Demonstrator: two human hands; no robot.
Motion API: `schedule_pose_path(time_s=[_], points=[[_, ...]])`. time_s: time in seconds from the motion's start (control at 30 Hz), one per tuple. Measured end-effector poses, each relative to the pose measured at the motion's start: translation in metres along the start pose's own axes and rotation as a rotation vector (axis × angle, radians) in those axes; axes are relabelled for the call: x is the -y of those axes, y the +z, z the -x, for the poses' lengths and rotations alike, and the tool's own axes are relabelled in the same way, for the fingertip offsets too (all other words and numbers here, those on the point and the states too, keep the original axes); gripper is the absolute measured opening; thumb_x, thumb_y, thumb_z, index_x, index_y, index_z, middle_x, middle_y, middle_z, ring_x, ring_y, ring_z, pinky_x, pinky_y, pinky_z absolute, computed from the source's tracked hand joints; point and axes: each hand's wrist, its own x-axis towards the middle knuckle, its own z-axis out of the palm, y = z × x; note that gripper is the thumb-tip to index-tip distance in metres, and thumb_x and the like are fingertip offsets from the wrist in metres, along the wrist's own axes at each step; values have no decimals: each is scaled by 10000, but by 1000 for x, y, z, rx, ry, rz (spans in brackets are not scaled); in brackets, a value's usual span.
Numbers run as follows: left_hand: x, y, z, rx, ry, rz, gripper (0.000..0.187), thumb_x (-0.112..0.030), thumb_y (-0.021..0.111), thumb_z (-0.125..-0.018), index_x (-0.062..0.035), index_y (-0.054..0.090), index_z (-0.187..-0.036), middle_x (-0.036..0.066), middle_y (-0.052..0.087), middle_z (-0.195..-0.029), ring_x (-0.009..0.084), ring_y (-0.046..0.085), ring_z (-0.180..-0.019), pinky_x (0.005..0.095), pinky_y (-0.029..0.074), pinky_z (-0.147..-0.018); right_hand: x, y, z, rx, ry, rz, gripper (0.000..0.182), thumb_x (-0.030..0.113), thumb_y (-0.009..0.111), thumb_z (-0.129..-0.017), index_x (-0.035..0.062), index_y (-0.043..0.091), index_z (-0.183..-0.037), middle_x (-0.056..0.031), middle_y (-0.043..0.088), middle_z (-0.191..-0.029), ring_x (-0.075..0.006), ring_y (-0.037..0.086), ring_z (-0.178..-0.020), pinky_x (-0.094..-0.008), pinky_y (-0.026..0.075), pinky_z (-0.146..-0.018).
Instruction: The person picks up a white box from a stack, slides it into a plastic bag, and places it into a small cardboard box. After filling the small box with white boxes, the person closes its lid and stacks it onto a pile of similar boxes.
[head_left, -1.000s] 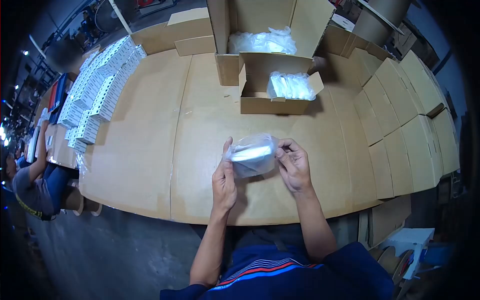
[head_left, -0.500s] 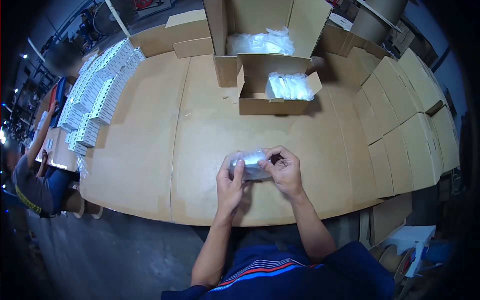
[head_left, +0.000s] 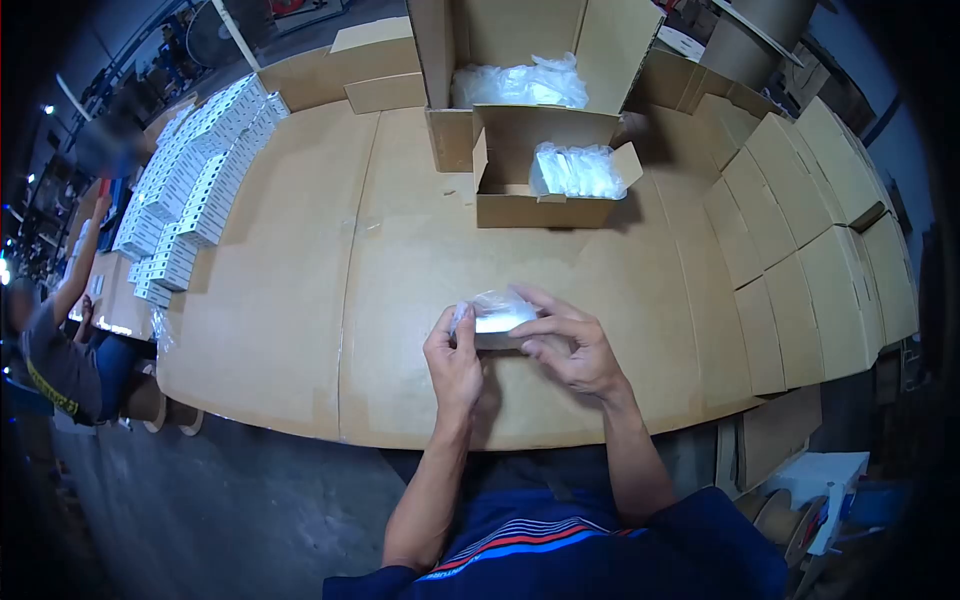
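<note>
Over the near middle of the table I hold a small whitish packet in a clear plastic bag (head_left: pixel 503 318). My left hand (head_left: pixel 456 360) is closed on its left end, with the thumb across the front. At the right end is my right hand (head_left: pixel 575 350), its index finger along the top edge of the plastic and other fingertips against the front. Its thumb sits lower, a little apart. The fingers hide part of that end. Beyond my hands stands an open cardboard box (head_left: pixel 545 213) with a row of similar plastic-wrapped packets (head_left: pixel 578 172) in its right part.
A larger open carton (head_left: pixel 520 35) holding more plastic-wrapped items (head_left: pixel 525 82) stands behind. Closed brown boxes (head_left: pixel 800 260) are stacked along the right edge. White patterned boxes (head_left: pixel 200 170) are piled at left, near a seated co-worker (head_left: pixel 65 350). Cardboard (head_left: pixel 270 310) covers the table.
My right hand has shifted slightly right; its pinch has loosened, and the fingers now stretch along the packet's right end. The left hand keeps its hold, and the packet's pale face shows more plainly.
</note>
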Motion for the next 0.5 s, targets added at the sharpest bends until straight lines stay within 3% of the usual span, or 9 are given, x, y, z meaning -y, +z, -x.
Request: schedule_pose_path(time_s=[0.03, 0.07, 0.23, 0.3, 0.43, 0.47, 0.5], points=[[-2, 2, 1, 3, -18, 35, 376, -343, 487, -1109, -9, 658, -1117, 70, 684, -974, 151, 703, -854, 323, 630, -735, 6, -3, -2, 85, 27, 77, 303, -20, 734, -872, 87, 752, -1155, -190, 668, -1336, -292, 657, -1217, -372, 531, -1017], [-5, 4, 3, 4, -35, 68, 397, -357, 472, -1112, -7, 660, -1119, 74, 685, -972, 159, 708, -855, 329, 631, -742, 14, -2, -7, 83, 86, 154, 316, -20, 790, -806, 31, 765, -1117, -159, 725, -1247, -259, 682, -1177, -368, 508, -1034], [-12, -1, 3, 60, -16, 84, 454, -391, 382, -1128, -38, 578, -1335, 117, 670, -1058, 194, 707, -951, 362, 637, -797, 21, -5, -11, 62, 231, 86, 357, -22, 766, -829, 9, 733, -1183, -154, 763, -1132, -253, 738, -1023, -338, 562, -939], [-30, 0, 8, 84, -14, 78, 405, -315, 429, -1119, -49, 509, -1413, 120, 649, -1116, 196, 688, -997, 365, 633, -827, 18, -6, -9, 60, 229, 83, 365, -19, 767, -835, 28, 729, -1195, -145, 762, -1123, -266, 750, -948, -338, 576, -906], [-37, -12, 9, 333, 197, -190, 467, -119, 571, -1055, -46, 418, -1489, 121, 607, -1206, 194, 651, -1062, 364, 623, -884, 8, -9, -8, 16, 149, 122, 336, -4, 778, -817, 22, 737, -1150, -139, 744, -1186, -279, 700, -1106, -368, 536, -995], [-40, -13, 9, 403, 135, -149, 467, 1, 644, -985, -31, 487, -1424, 106, 585, -1251, 186, 621, -1116, 351, 620, -903, 6, -11, -10, 19, 84, 143, 337, 0, 783, -810, 27, 739, -1143, -132, 740, -1196, -286, 679, -1152, -379, 520, -1023], [-39, -16, 7, 425, 130, -173, 426, -1, 642, -987, -21, 511, -1392, 105, 582, -1259, 186, 622, -1116, 348, 620, -907, 5, -13, -11, 21, 21, 165, 339, 5, 787, -802, 33, 740, -1137, -125, 735, -1206, -293, 657, -1198, -390, 505, -1050]])
